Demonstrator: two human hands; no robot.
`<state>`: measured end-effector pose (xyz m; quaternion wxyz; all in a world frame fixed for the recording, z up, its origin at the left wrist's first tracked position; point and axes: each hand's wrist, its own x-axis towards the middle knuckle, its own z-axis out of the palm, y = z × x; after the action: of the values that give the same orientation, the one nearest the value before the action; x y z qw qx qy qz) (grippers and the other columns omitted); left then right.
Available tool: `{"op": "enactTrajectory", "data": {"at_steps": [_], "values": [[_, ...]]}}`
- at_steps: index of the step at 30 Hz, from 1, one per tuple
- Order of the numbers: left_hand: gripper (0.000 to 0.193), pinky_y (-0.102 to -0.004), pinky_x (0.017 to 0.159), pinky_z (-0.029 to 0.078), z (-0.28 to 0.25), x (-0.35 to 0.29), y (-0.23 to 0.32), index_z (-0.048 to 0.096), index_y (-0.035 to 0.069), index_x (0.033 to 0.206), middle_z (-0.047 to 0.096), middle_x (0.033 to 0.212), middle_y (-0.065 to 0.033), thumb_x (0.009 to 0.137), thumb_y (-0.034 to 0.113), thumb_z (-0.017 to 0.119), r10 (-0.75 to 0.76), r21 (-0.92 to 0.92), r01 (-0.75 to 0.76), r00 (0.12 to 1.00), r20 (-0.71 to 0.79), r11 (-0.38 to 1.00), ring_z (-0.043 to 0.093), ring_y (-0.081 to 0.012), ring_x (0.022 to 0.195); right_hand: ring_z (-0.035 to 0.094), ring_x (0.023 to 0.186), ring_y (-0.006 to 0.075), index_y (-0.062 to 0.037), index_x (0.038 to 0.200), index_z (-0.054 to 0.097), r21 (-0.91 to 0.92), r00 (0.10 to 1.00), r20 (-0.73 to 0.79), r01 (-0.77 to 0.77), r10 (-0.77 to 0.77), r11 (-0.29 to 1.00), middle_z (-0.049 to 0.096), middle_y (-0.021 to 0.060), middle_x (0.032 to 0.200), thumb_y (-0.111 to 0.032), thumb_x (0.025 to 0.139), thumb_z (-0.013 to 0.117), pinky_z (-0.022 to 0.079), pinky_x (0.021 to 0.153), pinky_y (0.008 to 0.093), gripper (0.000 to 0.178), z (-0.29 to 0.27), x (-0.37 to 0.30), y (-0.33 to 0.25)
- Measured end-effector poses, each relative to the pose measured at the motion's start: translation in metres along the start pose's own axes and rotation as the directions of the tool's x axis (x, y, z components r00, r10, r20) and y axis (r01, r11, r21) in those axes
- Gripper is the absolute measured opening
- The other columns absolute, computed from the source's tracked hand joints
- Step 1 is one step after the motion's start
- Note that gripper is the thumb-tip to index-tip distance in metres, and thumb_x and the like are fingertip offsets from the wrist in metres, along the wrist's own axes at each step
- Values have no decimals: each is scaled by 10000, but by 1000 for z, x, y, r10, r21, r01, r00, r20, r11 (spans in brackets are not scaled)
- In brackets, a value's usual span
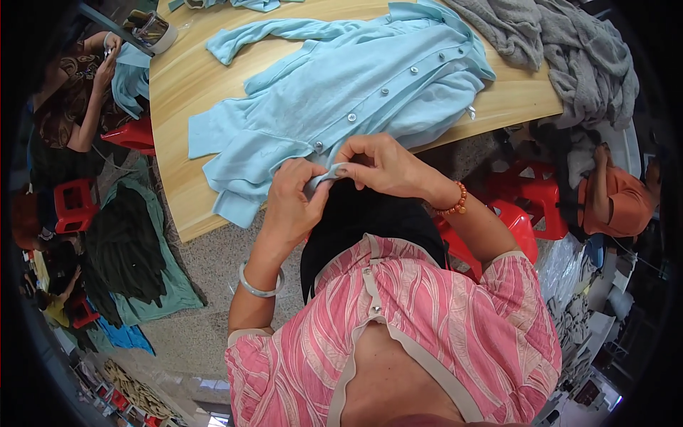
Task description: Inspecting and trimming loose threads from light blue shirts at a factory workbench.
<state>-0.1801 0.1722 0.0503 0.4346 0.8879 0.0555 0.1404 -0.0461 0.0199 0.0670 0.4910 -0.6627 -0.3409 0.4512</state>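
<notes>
A light blue knit cardigan [313, 92] lies spread over the wooden table, its row of shiny buttons [385, 91] running diagonally up to the collar at the far right. Its near edge hangs off the table towards me. My left hand [295, 196] pinches the button band at that edge, thumb against fingers. Close beside it, my right hand [380, 167] grips the same strip of band between thumb and forefinger. Whatever small part sits between the fingertips is hidden. One button [318, 146] shows just above my hands.
Grey knitwear [569, 57] is heaped on the table's far right. A cup of tools [156, 32] stands at the far left of the wooden table [178, 178]. Red stools [75, 205] and dark garments [128, 242] sit at left. Co-workers [78, 92] sit on both sides.
</notes>
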Motion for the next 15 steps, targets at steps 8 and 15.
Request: {"op": "enactTrajectory", "data": {"at_steps": [8,15], "values": [[141,-260,610,463,9,17,-5,632,19,974,608,819,-79,834,11,620,-143,-68,130,958,-249,989,581,-151,679,591,682,300,3,894,595,-491,865,-8,433,-501,756,577,146,795,-26,779,628,464,608,345,123,3,3,6],[79,-356,611,477,18,30,-22,590,41,871,582,812,-129,803,34,629,-12,66,24,983,-181,998,592,-299,705,583,723,359,-39,924,549,-557,845,-14,438,-535,706,535,156,824,-102,807,627,481,618,427,154,7,6,10]]}}
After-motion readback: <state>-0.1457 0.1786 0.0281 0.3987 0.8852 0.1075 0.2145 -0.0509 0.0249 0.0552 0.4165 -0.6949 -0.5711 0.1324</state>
